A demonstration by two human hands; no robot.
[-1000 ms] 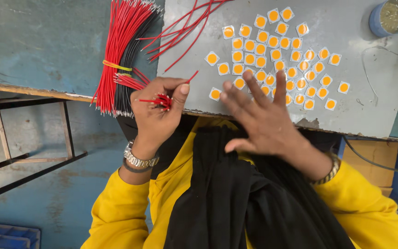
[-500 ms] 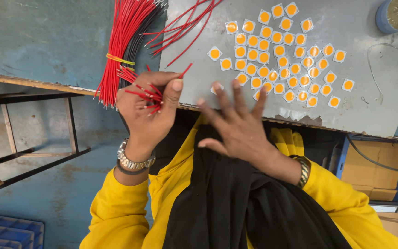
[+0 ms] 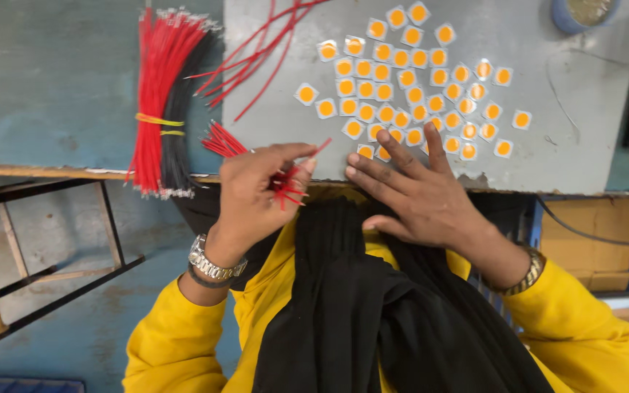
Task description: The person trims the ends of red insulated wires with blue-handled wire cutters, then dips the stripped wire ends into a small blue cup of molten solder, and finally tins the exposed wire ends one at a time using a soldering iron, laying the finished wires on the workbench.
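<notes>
On the worktop a tied bundle of wires lies at the left, its near end overhanging the front edge. To its right sits a metal sheet carrying a cluster of square chips, with loose wires lying across the sheet's far left corner and a round tub at the far right. At the front edge the left hand grips a small bunch of wires — just beside it, the right hand rests its fingertips on the nearest chips.
</notes>
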